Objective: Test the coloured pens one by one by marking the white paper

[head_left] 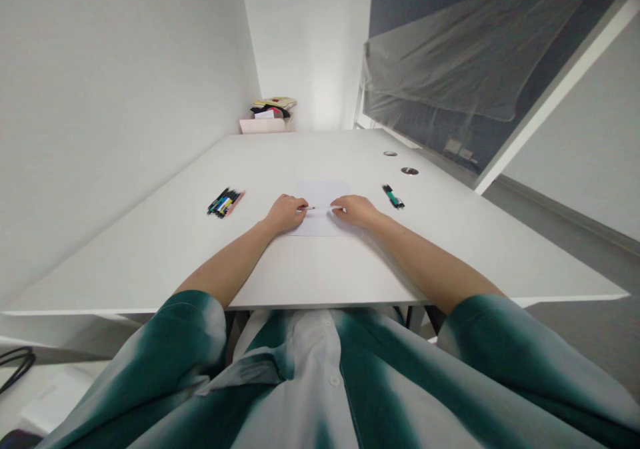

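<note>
A sheet of white paper (323,226) lies on the white table in front of me. Just above it, a slim pale pen (321,207) with a dark part near its left end spans the gap between my hands. My left hand (287,213) pinches the left end with its fingertips. The other end is in the closed fingers of my right hand (356,210). Whether the pen is one piece or two parts is too small to tell. Both forearms rest near the table's front.
Left of the paper lies a row of several pens (225,203). A few green-and-black pens (393,196) lie to the right. Two round grommets (409,170) are set in the table (310,276). A pink box (263,126) with cloth-like items stands at the far end, beside a wall.
</note>
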Demonstrator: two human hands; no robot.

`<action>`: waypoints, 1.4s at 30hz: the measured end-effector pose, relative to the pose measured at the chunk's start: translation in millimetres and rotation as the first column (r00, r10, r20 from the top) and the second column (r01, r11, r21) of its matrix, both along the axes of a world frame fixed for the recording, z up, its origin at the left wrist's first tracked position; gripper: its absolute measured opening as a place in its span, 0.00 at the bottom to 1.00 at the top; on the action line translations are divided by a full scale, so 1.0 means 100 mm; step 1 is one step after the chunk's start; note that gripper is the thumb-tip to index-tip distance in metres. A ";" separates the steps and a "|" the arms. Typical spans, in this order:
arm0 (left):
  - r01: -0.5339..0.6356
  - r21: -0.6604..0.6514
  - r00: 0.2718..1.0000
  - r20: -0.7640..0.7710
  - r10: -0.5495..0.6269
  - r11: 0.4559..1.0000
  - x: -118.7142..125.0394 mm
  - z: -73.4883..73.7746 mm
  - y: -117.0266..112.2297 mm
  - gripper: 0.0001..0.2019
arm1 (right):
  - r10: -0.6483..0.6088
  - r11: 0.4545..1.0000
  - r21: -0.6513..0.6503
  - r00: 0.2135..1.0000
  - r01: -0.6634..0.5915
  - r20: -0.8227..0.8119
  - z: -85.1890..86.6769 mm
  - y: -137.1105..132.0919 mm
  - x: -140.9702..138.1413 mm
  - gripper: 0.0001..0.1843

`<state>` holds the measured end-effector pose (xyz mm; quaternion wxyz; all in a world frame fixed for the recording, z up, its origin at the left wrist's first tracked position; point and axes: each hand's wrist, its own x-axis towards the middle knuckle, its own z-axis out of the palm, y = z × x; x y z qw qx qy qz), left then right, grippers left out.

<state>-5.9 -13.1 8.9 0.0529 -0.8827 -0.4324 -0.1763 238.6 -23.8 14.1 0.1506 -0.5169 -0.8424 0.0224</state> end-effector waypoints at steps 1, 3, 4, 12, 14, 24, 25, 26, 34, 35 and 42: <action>0.007 -0.001 1.000 -0.001 -0.007 1.000 0.00 0.00 0.00 0.14 | -0.008 1.000 0.000 1.000 0.008 0.009 0.00 0.00 0.00 0.14; 0.015 -0.003 1.000 -0.004 -0.015 1.000 0.00 0.00 0.00 0.14 | -0.027 1.000 0.000 0.999 0.027 0.018 0.00 0.01 0.01 0.14; 0.016 -0.004 1.000 -0.002 -0.016 1.000 0.01 0.00 0.00 0.14 | -0.036 0.999 0.001 0.999 0.036 0.018 -0.01 0.02 0.01 0.14; 0.056 -0.018 0.998 0.024 -0.055 0.998 0.07 0.01 -0.04 0.14 | 0.007 1.000 -0.009 0.999 -0.006 0.033 0.00 -0.05 -0.08 0.17; 0.071 -0.019 0.997 0.013 -0.071 0.997 0.09 0.01 -0.06 0.14 | 0.028 0.999 -0.024 0.999 -0.028 0.022 0.00 -0.09 -0.14 0.20; 0.074 -0.037 0.995 0.067 -0.071 0.997 0.09 -0.01 -0.03 0.13 | 0.057 0.998 0.033 0.998 -0.056 -0.041 0.01 -0.11 -0.18 0.12; 0.080 -0.037 0.995 0.069 -0.077 0.996 0.09 -0.02 -0.03 0.13 | 0.062 0.998 0.035 0.997 -0.061 -0.033 0.00 -0.11 -0.17 0.12; 0.085 -0.041 0.994 0.068 -0.082 0.996 0.09 -0.02 -0.03 0.13 | 0.067 0.997 0.037 0.997 -0.066 -0.024 0.00 -0.11 -0.17 0.11; 0.086 -0.057 0.992 0.095 -0.081 0.995 0.10 -0.01 -0.04 0.12 | 0.085 0.996 0.033 0.994 -0.088 0.071 -0.02 -0.12 -0.20 0.19; 0.087 -0.062 0.992 0.096 -0.081 0.994 0.10 -0.01 -0.05 0.12 | 0.076 0.997 0.020 0.994 -0.078 0.073 -0.02 -0.12 -0.21 0.18; 0.039 -0.139 0.993 0.112 -0.023 0.989 0.14 0.03 -0.10 0.14 | 0.051 0.999 0.011 0.997 -0.052 0.066 0.00 -0.13 -0.21 0.14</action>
